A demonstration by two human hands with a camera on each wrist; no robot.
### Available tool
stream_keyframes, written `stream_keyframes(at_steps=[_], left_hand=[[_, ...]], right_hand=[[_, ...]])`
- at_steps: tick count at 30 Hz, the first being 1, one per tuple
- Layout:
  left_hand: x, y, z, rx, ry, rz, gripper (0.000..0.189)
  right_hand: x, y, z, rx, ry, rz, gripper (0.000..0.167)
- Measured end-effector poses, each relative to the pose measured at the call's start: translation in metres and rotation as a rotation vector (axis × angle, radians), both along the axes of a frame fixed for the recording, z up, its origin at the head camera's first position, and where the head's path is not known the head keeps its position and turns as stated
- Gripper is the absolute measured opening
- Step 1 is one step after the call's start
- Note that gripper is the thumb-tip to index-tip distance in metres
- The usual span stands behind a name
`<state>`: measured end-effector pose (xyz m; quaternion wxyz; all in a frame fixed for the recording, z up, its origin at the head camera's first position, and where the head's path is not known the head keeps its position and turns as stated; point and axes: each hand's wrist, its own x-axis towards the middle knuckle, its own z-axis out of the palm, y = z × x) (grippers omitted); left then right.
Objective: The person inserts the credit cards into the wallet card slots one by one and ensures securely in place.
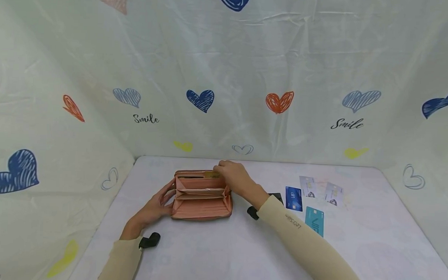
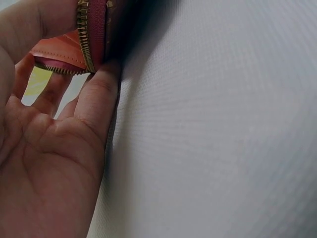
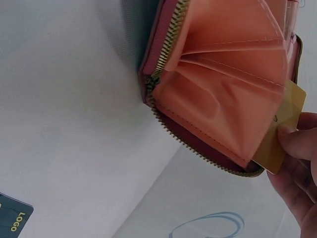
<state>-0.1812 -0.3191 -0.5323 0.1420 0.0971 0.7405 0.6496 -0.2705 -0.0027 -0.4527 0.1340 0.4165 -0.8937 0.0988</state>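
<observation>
An unzipped pink zip-around wallet [image 1: 201, 213] stands spread on the white table, its accordion compartments facing up. My left hand [image 1: 153, 207] grips the wallet's left side, and the left wrist view shows its fingers [image 2: 96, 99] at the brass zip edge. At the back right corner, my right hand [image 1: 239, 179] pinches a gold card [image 3: 281, 129] between thumb and fingers. Part of that card sits inside the wallet's back section, behind the pink side gusset [image 3: 218, 109]; its lower part is hidden there.
Right of the wallet lie a blue VIP card [image 1: 294, 199], a teal card [image 1: 314, 219] partly behind the right sleeve, and two pale cards [image 1: 307, 187]. A dark card [image 3: 15, 215] marked LOGO lies near the right wrist. A heart-printed curtain [image 1: 241, 74] hangs behind the table.
</observation>
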Motion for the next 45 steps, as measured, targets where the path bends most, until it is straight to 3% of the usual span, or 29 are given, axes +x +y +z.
stream_keyframes(at_steps=[8,13,16,23,32,35,40,45], left_hand=[[0.003,0.0,-0.001,0.038,0.023,-0.034,0.114],[0.002,0.001,-0.001,0.025,0.007,-0.015,0.115],[0.001,0.002,-0.001,0.016,0.0,-0.005,0.115],[-0.002,0.006,0.0,0.011,-0.001,-0.009,0.114],[-0.003,0.005,0.0,0.05,0.015,-0.025,0.116],[-0.002,0.004,0.0,0.044,0.005,-0.018,0.116],[-0.001,0.0,-0.001,0.044,0.014,-0.018,0.116],[0.0,-0.001,-0.001,0.054,0.023,-0.037,0.114]], right_hand=[[0.003,0.001,-0.006,0.004,-0.021,0.05,0.035],[0.001,-0.001,-0.008,0.005,-0.027,0.045,0.043],[-0.001,-0.001,-0.008,0.015,-0.048,0.034,0.047],[-0.001,0.0,-0.008,0.025,-0.092,-0.038,0.036],[0.006,-0.001,-0.008,0.094,-0.124,-0.071,0.055],[0.007,-0.002,-0.007,0.098,-0.166,-0.075,0.05],[0.011,-0.003,-0.007,0.065,-0.242,-0.064,0.031],[0.02,0.004,-0.009,-0.062,-0.315,-0.045,0.035]])
